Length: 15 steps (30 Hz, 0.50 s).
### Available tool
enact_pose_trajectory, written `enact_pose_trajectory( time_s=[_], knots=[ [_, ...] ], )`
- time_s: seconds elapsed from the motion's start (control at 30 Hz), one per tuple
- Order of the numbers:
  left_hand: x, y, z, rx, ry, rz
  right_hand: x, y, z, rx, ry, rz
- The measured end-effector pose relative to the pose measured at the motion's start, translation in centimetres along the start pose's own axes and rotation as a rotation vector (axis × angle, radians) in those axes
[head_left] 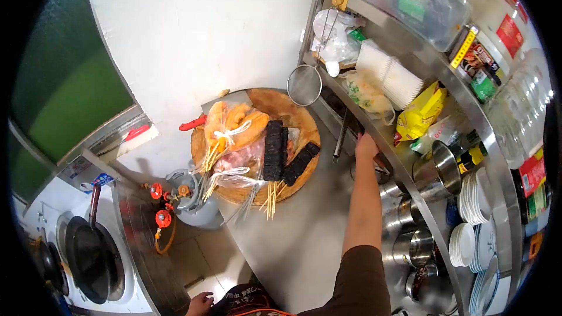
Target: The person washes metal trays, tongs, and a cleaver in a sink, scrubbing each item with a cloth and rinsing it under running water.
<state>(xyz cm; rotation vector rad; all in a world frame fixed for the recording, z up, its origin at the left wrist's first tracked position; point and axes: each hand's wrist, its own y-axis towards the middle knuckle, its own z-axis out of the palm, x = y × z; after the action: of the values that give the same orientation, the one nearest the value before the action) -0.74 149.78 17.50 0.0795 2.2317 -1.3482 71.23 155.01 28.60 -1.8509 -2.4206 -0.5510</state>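
My right hand (366, 146) reaches in under the edge of the steel shelf. Its fingers are hidden there, beside dark items and a long metal utensil (341, 140). At the bottom edge, my left hand (201, 303) hangs low beside my body, loosely open with nothing visible in it. Between them on the steel counter (293, 228) sits a round wooden chopping board (313, 126). Skewered black blocks (273, 149) lie on it. Near these are a tied bag of orange-yellow skewered food (237, 123) and a tied bag of pink skewered food (243, 159).
A mesh strainer (304, 85) hangs from the shelf corner. Steel pots (437, 169) and stacked plates (474, 196) fill the shelves at right. A gas cylinder (196, 205) stands left of the counter. A black wok (88, 257) is at far left. A red handle (192, 123) sticks out behind the board.
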Motion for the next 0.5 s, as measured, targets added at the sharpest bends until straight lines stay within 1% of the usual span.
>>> enact_pose_trajectory(
  time_s=[0.03,0.1,0.13,0.17,0.23,0.27,0.3,0.33,0.37,0.4,0.47,0.5],
  knots=[
    [-0.4,0.1,0.0,0.006,0.004,-0.012,0.2,-0.7,-0.2,0.012,-0.006,0.003],
    [-1.3,-0.3,-0.5,0.044,-0.002,0.017,0.3,-3.4,-1.6,-0.242,0.149,-0.374],
    [-2.8,-0.7,-1.0,0.063,0.071,-0.019,-0.2,-4.7,-1.3,-0.323,0.223,-0.461],
    [-2.4,-0.3,-1.1,0.072,0.075,-0.008,-1.3,-6.7,-1.0,-0.407,0.294,-0.551],
    [-0.3,0.8,-0.8,0.076,0.024,0.035,-3.2,-12.1,-0.9,-0.219,0.448,-0.489],
    [0.4,1.7,-0.7,0.088,0.033,0.046,-4.0,-15.5,-1.1,-0.184,0.521,-0.497],
    [0.9,2.7,-0.6,0.029,0.079,0.16,-4.8,-19.2,-1.5,-0.152,0.594,-0.502],
    [1.5,3.2,-0.6,-0.025,0.125,0.276,-6.5,-23.1,-0.6,-0.133,0.582,-0.486],
    [1.2,3.0,-0.9,-0.004,0.143,0.287,-7.5,-27.4,-1.0,-0.024,0.614,-0.407],
    [-0.6,2.6,-1.5,0.024,0.174,0.301,-8.2,-31.5,-2.2,0.08,0.646,-0.319],
    [-3.0,2.0,-1.7,0.06,0.28,0.366,-9.2,-39.5,-5.3,0.179,0.791,-0.167],
    [-3.1,2.1,-1.6,0.076,0.359,0.414,-9.6,-43.0,-7.0,0.149,0.777,-0.103]
  ],
)
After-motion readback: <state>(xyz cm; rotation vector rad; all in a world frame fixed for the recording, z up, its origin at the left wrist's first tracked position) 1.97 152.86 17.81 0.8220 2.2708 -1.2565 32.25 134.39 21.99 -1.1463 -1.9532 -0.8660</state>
